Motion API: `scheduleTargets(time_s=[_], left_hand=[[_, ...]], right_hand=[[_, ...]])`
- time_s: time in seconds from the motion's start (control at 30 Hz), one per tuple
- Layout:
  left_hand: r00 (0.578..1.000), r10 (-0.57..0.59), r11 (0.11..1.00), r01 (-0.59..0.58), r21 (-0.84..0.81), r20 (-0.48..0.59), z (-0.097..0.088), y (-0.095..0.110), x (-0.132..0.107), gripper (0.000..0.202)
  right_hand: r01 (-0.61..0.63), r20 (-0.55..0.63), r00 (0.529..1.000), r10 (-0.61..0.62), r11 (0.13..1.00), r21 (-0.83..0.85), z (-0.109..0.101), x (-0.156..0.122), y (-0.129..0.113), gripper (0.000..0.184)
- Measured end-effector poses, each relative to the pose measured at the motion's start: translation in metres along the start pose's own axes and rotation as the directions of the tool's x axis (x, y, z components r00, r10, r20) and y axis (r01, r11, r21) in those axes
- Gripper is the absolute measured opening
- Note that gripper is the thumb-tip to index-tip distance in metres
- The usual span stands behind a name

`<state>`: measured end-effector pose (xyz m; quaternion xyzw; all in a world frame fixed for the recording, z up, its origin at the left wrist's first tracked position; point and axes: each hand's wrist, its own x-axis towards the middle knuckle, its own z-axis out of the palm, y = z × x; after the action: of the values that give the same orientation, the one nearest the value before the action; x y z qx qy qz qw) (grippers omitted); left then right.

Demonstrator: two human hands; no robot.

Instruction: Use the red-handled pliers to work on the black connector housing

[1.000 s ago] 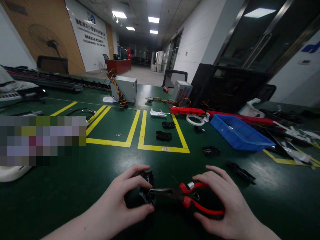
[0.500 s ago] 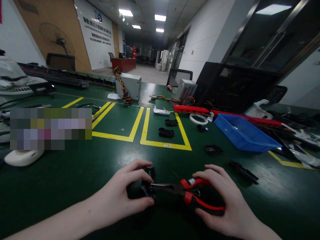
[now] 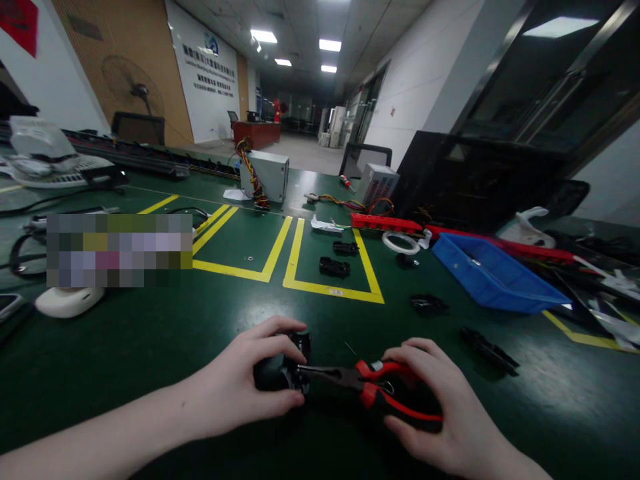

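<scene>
My left hand [image 3: 265,367] is closed around a small black plastic part [image 3: 301,343] on the green table, its fingers along the far side and its thumb at the near side. My right hand [image 3: 445,407] grips red and black needle-nose pliers [image 3: 367,387] by the handles. The narrow jaws point left and their tips touch the black part; whether they pinch a piece of it I cannot make out. A thin metal pin [image 3: 349,348] lies on the table just beyond the pliers.
Several similar black parts [image 3: 335,267] lie ahead and to the right. A blue tray [image 3: 500,273] stands at the right, near a white ring [image 3: 401,243] and a red strip [image 3: 385,222]. Farther back are metal power supply boxes [image 3: 270,177]. A white rounded object [image 3: 70,303] sits at the left.
The camera view has shifted slightly, so the scene sits a little to the right. Both hands keep their grips, and the pliers' tips stay at the black part.
</scene>
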<state>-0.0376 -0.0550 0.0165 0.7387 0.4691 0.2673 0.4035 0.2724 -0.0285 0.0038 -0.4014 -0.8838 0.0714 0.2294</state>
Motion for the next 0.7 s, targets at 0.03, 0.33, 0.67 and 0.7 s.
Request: scheduleTargets(time_s=[0.03, 0.33, 0.67, 0.7], left_hand=[[1.000, -0.001, 1.000, 0.001, -0.004, 0.002, 0.000, 0.001, 0.000, 0.025], [1.000, -0.003, 1.000, 0.003, -0.025, 0.008, -0.003, 0.005, 0.000, 0.025], [1.000, 0.017, 1.000, -0.017, -0.019, 0.010, -0.004, 0.000, 0.001, 0.032], [1.000, 0.024, 1.000, -0.024, -0.020, 0.011, -0.004, -0.001, 0.001, 0.030]], right_hand=[[-0.039, 0.013, 0.999, 0.038, 0.999, 0.035, 0.000, 0.000, -0.001, 0.045], [-0.161, 0.053, 0.986, 0.156, 0.980, 0.116, -0.001, 0.001, -0.009, 0.044], [-0.104, 0.089, 0.991, 0.102, 0.995, 0.009, -0.004, 0.002, -0.010, 0.046], [-0.103, 0.094, 0.990, 0.103, 0.995, -0.001, -0.004, 0.001, -0.009, 0.047]])
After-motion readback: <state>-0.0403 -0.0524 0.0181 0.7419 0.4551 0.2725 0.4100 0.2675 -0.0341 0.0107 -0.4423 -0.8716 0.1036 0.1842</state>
